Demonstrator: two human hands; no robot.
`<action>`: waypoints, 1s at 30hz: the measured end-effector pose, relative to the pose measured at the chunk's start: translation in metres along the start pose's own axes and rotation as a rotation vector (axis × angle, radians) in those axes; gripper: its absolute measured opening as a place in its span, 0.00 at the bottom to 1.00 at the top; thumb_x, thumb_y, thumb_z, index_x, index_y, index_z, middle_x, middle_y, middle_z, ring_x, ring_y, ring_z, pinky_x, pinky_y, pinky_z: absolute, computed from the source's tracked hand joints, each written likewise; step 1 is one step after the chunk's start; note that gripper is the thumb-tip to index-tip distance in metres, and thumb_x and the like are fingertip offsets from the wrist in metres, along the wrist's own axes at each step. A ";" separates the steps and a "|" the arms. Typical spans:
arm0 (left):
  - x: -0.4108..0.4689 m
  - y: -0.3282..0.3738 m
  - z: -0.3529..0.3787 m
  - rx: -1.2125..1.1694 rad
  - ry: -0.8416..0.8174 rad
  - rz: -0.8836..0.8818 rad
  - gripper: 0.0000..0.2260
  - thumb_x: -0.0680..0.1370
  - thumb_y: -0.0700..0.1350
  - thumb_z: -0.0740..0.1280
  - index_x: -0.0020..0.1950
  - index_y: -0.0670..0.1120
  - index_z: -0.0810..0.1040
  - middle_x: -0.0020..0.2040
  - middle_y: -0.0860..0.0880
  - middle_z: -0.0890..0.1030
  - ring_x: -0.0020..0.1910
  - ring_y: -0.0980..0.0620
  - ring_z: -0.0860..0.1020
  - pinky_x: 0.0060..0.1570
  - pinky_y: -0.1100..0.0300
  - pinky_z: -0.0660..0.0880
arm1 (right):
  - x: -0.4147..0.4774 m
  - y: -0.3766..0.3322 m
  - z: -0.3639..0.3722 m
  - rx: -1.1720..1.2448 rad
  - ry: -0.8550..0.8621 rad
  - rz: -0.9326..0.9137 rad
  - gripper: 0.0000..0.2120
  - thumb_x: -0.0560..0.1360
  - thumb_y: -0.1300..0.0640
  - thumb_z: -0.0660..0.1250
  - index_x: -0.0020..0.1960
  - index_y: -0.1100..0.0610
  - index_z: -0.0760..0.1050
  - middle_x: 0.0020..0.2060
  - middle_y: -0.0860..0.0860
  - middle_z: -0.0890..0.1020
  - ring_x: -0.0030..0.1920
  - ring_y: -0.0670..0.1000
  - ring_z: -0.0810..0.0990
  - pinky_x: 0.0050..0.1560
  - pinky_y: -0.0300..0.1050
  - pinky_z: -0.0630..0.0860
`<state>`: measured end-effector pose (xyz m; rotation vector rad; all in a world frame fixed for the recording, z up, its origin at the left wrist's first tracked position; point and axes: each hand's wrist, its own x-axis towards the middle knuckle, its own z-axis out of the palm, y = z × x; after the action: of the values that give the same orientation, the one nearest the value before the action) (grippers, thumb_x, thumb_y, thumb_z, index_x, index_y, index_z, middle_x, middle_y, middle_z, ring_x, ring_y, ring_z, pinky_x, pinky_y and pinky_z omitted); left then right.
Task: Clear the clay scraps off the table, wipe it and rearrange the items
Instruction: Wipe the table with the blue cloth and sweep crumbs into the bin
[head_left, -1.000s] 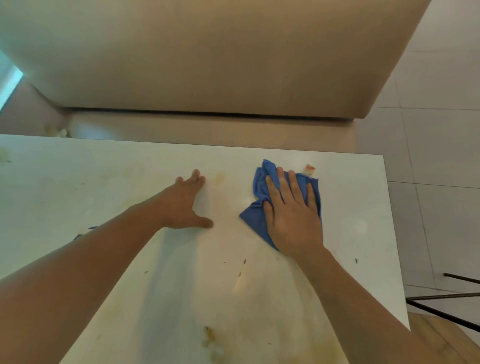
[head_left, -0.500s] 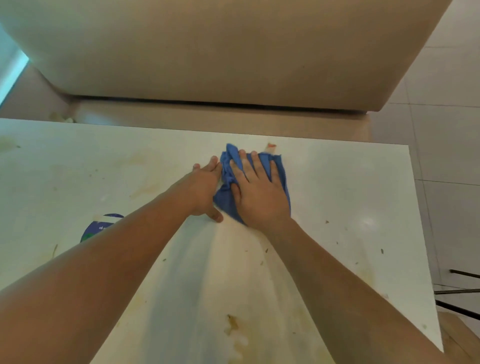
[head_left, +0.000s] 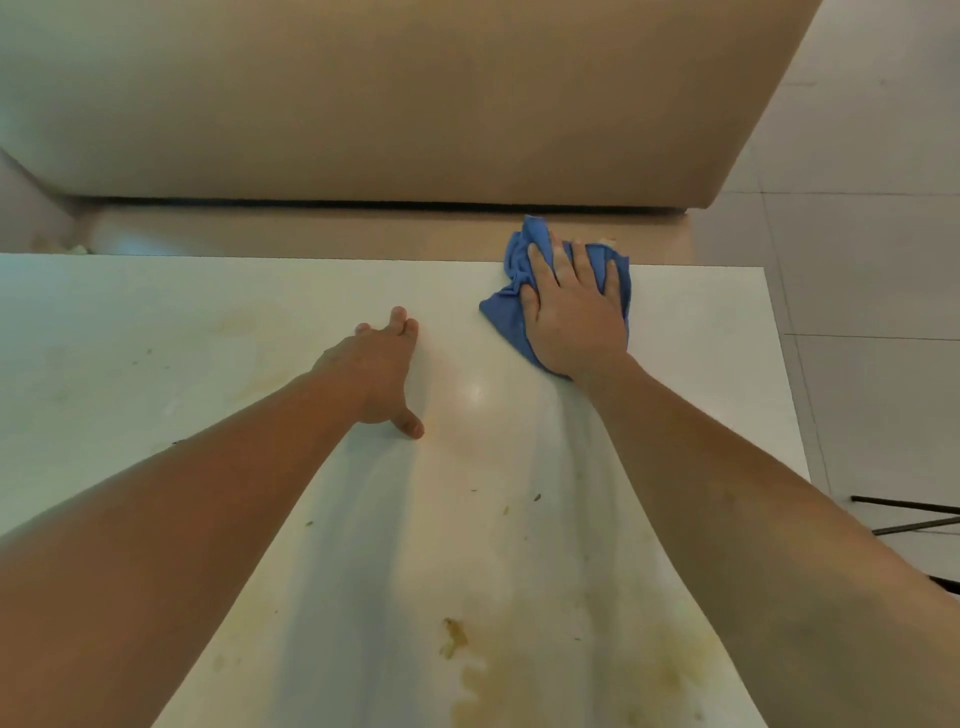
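**Bench** (head_left: 130, 338): white top, fills the lower frame, smeared and dull.

**Cloth** (head_left: 501, 314): blue and bunched. Lies at 1 o'clock on the bench, on the far edge, with its upper folds passing over that edge.

**Right hand** (head_left: 576, 322): lies flat on the cloth and presses it to the bench. Fingers straight and slightly spread, pointing to 12 o'clock. Cloth shows at both sides of the hand and beyond the fingertips.

**Left hand** (head_left: 376, 374): at 8 o'clock from the cloth, apart from it. Palm down on bare bench, fingers straight and close together, thumb out towards 5 o'clock. Holds nothing.

**Scraps** (head_left: 536, 497): a few small dark specks between the forearms, at 5 o'clock from the left hand. More are scattered near 9 o'clock.

**Stain** (head_left: 456, 636): yellow-brown blotch at 6 o'clock, trailing towards the near edge.

**Beige block** (head_left: 389, 93): large and plain, beyond the bench at 12 o'clock.

**Floor** (head_left: 857, 249): pale tiles at 3 o'clock.

**Rods** (head_left: 906, 503): thin and black, at 4 o'clock on the floor.
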<state>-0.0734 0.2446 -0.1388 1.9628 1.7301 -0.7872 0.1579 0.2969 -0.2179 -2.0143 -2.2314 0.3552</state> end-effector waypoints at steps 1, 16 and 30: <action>-0.001 0.000 0.000 0.007 0.007 0.000 0.65 0.63 0.64 0.82 0.84 0.46 0.41 0.85 0.51 0.45 0.80 0.42 0.59 0.70 0.42 0.72 | 0.004 0.007 0.000 -0.005 0.001 0.011 0.27 0.86 0.42 0.44 0.83 0.49 0.53 0.82 0.50 0.56 0.82 0.54 0.51 0.79 0.63 0.47; -0.018 0.012 -0.005 0.004 0.049 -0.022 0.54 0.69 0.58 0.81 0.84 0.46 0.53 0.85 0.48 0.50 0.78 0.43 0.64 0.72 0.45 0.70 | -0.121 -0.028 0.016 0.073 0.048 0.232 0.27 0.86 0.45 0.45 0.84 0.49 0.49 0.83 0.50 0.48 0.82 0.53 0.44 0.80 0.60 0.43; -0.062 0.100 0.053 -0.116 0.116 0.040 0.29 0.85 0.61 0.46 0.81 0.47 0.60 0.85 0.46 0.48 0.81 0.41 0.56 0.72 0.39 0.66 | -0.142 0.144 -0.024 -0.035 -0.015 0.233 0.28 0.86 0.42 0.41 0.84 0.47 0.44 0.83 0.49 0.45 0.82 0.53 0.42 0.80 0.61 0.38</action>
<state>0.0135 0.1493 -0.1452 1.9934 1.7537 -0.5563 0.3185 0.1709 -0.2207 -2.3038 -2.0274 0.3553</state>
